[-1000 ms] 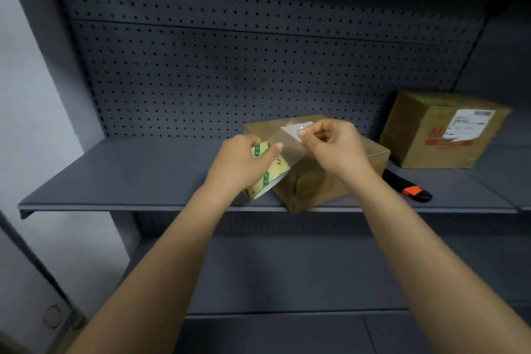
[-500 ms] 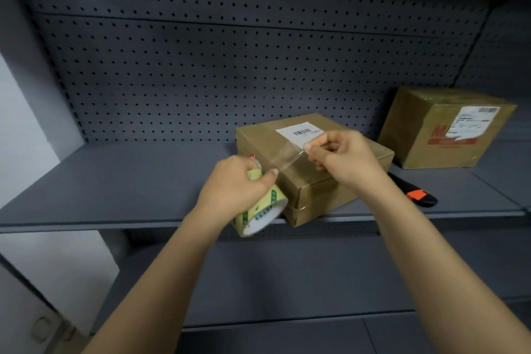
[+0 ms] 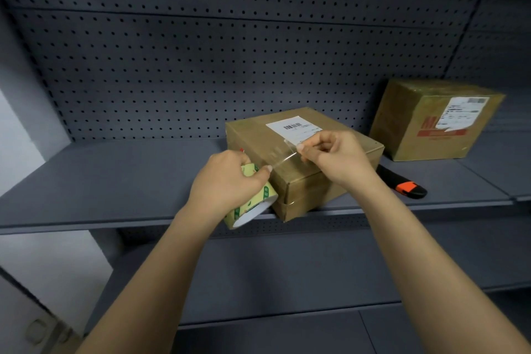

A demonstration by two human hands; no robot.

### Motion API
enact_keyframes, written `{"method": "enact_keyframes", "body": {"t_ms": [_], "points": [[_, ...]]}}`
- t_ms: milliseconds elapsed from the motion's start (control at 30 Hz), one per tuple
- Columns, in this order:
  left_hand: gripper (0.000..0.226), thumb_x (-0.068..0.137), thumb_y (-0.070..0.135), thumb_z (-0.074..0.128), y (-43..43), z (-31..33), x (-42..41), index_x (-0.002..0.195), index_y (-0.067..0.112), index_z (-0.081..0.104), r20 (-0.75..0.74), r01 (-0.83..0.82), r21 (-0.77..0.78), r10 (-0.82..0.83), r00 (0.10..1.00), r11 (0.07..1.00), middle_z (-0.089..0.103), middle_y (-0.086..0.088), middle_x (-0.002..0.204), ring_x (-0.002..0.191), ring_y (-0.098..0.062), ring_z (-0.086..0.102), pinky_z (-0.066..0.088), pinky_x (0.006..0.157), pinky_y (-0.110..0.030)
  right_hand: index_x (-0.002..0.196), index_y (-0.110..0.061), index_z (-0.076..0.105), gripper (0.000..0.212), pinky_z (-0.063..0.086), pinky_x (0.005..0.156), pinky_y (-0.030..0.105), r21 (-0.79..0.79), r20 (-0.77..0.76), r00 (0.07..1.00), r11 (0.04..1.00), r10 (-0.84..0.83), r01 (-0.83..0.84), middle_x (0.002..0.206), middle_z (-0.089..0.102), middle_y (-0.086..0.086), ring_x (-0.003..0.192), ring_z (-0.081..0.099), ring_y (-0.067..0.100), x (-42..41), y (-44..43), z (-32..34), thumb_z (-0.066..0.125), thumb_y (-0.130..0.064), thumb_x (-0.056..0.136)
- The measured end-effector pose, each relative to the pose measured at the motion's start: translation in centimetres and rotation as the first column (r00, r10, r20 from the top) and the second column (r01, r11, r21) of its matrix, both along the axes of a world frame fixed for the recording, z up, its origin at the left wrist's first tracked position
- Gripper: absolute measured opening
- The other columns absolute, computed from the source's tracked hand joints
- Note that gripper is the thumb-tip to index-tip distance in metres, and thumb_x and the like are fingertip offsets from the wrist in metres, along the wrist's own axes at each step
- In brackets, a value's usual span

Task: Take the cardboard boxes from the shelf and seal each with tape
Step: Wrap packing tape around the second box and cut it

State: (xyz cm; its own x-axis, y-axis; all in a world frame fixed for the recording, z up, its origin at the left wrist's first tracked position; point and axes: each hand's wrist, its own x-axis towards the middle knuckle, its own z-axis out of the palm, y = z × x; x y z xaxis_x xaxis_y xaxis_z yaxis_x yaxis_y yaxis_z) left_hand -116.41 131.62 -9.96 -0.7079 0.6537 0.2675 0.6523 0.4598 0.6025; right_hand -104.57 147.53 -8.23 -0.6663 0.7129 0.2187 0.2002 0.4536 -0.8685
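Shelf: grey metal shelf with a perforated back panel. It serves as the work surface.
Near box: the cardboard box sits at the shelf's front edge, one corner just over the lip, within easy reach of both hands.
Left hand: the left hand is curled round the tape roll and holds it low by the box's front-left side, probably to keep the strip taut.
Right hand: the right hand pinches the free end of the clear tape strip above the box top, beside the white label, seemingly ready to lay it down.
Far box: a second box stands well apart to the right, untouched.
Knife: a utility knife lies just right of the near box, handy for cutting.
Change: a second ago the roll was close to the right hand. Now it is drawn down and away and the strip is longer. Since half a second ago little differs.
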Motion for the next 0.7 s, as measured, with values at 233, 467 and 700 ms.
{"method": "enact_keyframes", "body": {"t_ms": [233,467,700], "points": [[0.050,0.088,0.054,0.060,0.2,-0.3,-0.1,0.080,0.005,0.065,-0.022,0.003,-0.029,-0.003,1.000,1.000,0.058,-0.004,0.060,0.052,-0.015,0.051,0.032,0.047,-0.027,0.077,-0.017,0.071,0.013,0.054,0.079,0.031,0.068,0.022,1.000,0.997,-0.019,0.018,0.077,0.073,-0.001,0.083,0.068,0.020,-0.1,0.3,-0.5,0.074,-0.025,0.086],[0.051,0.087,0.053,0.062,0.3,-0.6,-0.2,0.074,0.004,0.061,0.001,-0.002,-0.031,0.002,1.000,1.000,0.047,0.002,0.054,0.049,-0.014,0.045,0.029,0.047,-0.026,0.077,-0.020,0.071,0.013,0.046,0.066,0.015,0.201,0.037,0.999,0.979,-0.034,0.026,0.079,0.071,-0.004,0.076,0.063,0.008,0.0,0.4,-1.1,0.074,-0.029,0.086],[0.050,0.085,0.055,0.063,0.4,-0.8,-0.5,0.071,0.007,0.061,0.018,0.005,-0.035,-0.005,1.000,0.999,0.054,-0.001,0.057,0.053,-0.017,0.051,0.038,0.051,-0.030,0.077,-0.018,0.072,0.011,0.046,0.063,0.012,0.269,-0.006,1.000,0.963,-0.017,0.018,0.075,0.069,-0.009,0.069,0.060,0.004,0.1,0.4,-1.6,0.076,-0.026,0.084]]}}
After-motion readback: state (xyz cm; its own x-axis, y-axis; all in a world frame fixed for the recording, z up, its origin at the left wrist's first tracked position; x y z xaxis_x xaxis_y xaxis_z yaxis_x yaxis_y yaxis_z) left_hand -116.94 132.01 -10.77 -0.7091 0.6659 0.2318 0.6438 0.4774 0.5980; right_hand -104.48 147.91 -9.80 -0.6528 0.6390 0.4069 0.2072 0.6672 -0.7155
